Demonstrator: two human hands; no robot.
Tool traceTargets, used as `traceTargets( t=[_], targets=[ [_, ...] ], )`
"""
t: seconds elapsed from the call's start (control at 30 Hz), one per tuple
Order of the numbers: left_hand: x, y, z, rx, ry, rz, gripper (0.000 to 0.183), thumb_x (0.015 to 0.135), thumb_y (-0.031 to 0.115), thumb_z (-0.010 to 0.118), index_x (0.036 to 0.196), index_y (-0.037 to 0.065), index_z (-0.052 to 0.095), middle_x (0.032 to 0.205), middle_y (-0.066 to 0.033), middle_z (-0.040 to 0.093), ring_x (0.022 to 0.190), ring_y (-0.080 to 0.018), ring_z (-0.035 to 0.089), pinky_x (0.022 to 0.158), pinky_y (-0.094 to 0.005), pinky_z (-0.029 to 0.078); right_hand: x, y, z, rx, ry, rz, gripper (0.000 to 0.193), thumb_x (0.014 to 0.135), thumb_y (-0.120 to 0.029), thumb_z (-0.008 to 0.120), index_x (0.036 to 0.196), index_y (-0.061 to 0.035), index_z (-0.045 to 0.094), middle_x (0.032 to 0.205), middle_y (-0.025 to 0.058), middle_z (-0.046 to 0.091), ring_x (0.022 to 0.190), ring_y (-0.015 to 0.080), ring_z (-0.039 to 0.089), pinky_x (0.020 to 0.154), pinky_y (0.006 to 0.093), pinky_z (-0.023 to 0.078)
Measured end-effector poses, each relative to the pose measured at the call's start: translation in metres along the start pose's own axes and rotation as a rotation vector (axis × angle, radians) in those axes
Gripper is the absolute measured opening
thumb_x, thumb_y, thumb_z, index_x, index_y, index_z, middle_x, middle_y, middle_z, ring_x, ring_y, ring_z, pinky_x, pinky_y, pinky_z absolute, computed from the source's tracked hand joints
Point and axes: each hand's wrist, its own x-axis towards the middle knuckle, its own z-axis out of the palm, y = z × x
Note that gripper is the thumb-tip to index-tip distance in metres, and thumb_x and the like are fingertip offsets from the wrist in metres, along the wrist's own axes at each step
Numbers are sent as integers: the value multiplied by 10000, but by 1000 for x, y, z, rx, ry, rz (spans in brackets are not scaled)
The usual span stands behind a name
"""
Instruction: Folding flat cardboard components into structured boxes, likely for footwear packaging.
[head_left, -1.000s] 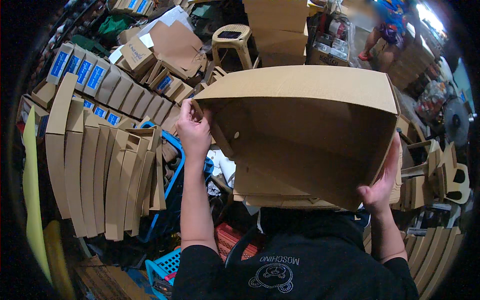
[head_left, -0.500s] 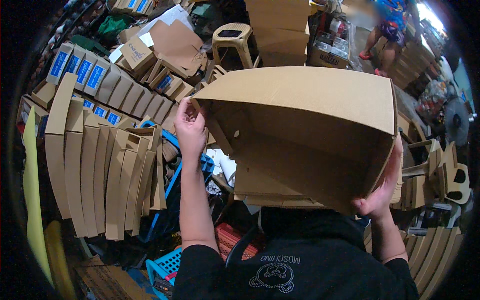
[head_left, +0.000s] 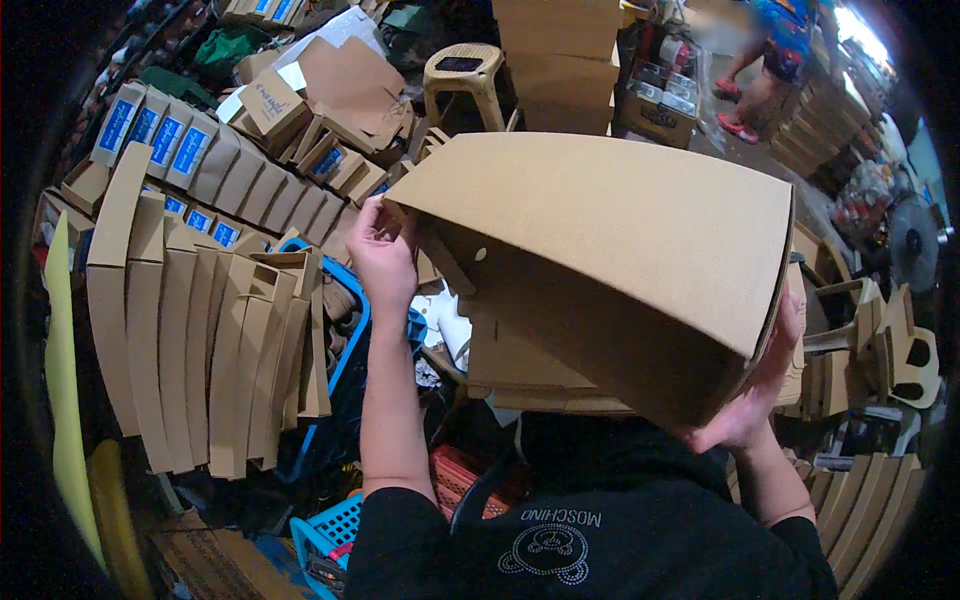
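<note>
A large brown cardboard box (head_left: 600,230) is held up in front of me, tilted, its open side facing me and its dark inside partly visible. My left hand (head_left: 383,250) pinches the box's left corner, fingers curled at the edge. Against the right side presses my right hand (head_left: 765,385), its thumb at the lower corner and its other fingers mostly hidden behind the cardboard. A small round hole shows in the left inner wall. Below the box, more flat cardboard (head_left: 530,365) is partly visible.
Rows of narrow brown boxes (head_left: 180,330) stand at left, with blue-labelled boxes (head_left: 190,150) behind them. A plastic stool (head_left: 465,75) holds a phone. Blue (head_left: 335,525) and red baskets (head_left: 465,480) sit low. Cardboard stacks (head_left: 870,520) flank the right; a person (head_left: 780,60) stands far right.
The box has tipped, its right near corner dropping so more of its top face shows. My right hand has shifted slightly down with it. The person at the back has moved their feet.
</note>
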Motion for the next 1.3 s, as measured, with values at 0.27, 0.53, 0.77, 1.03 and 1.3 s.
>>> traceTargets(
  t=[0.27, 0.53, 0.77, 1.03, 1.3],
  targets=[
    [0, 3, 0, 273, 19, 23, 265, 997, 57, 642, 1242, -43, 631, 1036, -52, 713, 852, -74, 632, 749, -231, 505, -6, 3, 2, 54, 37, 107, 1505, 475, -622, 968, 1609, -38, 170, 1535, 166, 305, 1374, 319, 421, 1135, 480, 379],
    [9, 16, -3, 192, -29, -28, 286, 984, 54, 635, 1230, -87, 674, 987, -34, 722, 816, -55, 620, 736, -213, 499, -8, -9, 4, 173, 154, 409, 1514, 498, -690, 936, 1612, -64, 125, 1672, 191, 199, 1399, 335, 434, 1145, 481, 390],
    [0, 21, 0, 187, -45, -29, 297, 979, 40, 637, 1250, -74, 680, 1008, -51, 744, 859, -72, 657, 764, -243, 543, -20, 1, 0, 74, 172, 363, 1476, 523, -681, 932, 1604, -72, 131, 1657, 209, 211, 1467, 353, 355, 1208, 506, 312],
    [7, 17, -8, 269, -44, -41, 282, 968, 69, 667, 1215, -63, 699, 935, -21, 732, 810, -55, 646, 736, -235, 538, -20, -1, -8, 178, 158, 374, 1482, 505, -619, 971, 1612, -64, 157, 1596, 189, 325, 1479, 338, 343, 1222, 503, 286],
    [7, 24, 0, 334, -34, 25, 244, 957, 74, 676, 1143, -79, 713, 867, -1, 720, 776, -37, 623, 723, -220, 514, -25, -6, -7, 144, 153, 406, 1466, 497, -644, 961, 1586, -55, 177, 1548, 176, 348, 1434, 336, 386, 1200, 505, 321]
  ],
)
